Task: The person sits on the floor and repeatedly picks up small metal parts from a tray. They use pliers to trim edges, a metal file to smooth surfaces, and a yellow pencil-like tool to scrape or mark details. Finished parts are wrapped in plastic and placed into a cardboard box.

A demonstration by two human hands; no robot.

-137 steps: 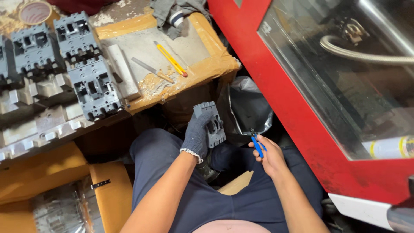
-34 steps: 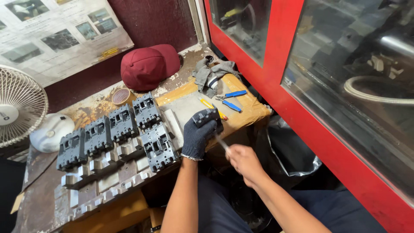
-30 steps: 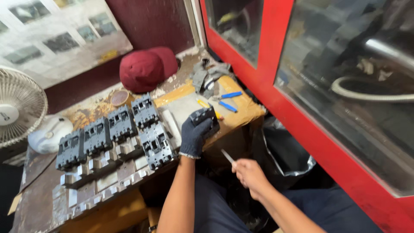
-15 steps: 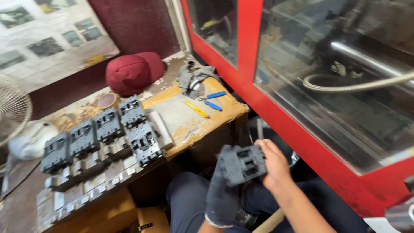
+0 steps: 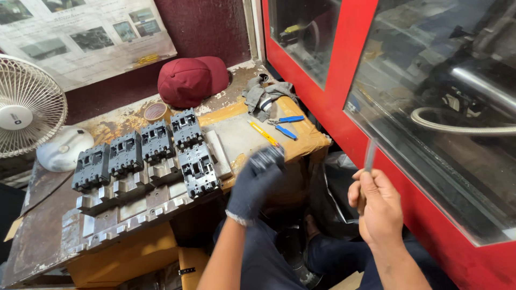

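Note:
My left hand (image 5: 252, 185), in a dark glove, holds a dark grey circuit breaker housing (image 5: 267, 157) up near the front edge of the worn bench (image 5: 48, 236); both are blurred. My bare right hand (image 5: 376, 207) is closed around a thin grey metal tool (image 5: 369, 154) that points upward, close to the red cabinet frame (image 5: 344, 91). Several matching grey breaker housings (image 5: 156, 142) sit in rows on a stepped metal fixture (image 5: 134, 201) on the bench, left of my gloved hand.
A maroon cap (image 5: 192, 80), a round tin lid (image 5: 155, 111), blue-handled pliers (image 5: 285, 119), a yellow-handled tool (image 5: 263, 132) and a grey rag (image 5: 262, 95) lie on the bench. A white fan (image 5: 27, 104) stands at the left. A black bag (image 5: 333, 193) hangs below the bench.
My gloved left hand has carried the breaker housing from my lap back up toward the bench edge. My right hand has let go of the housing and now holds the thin tool upright.

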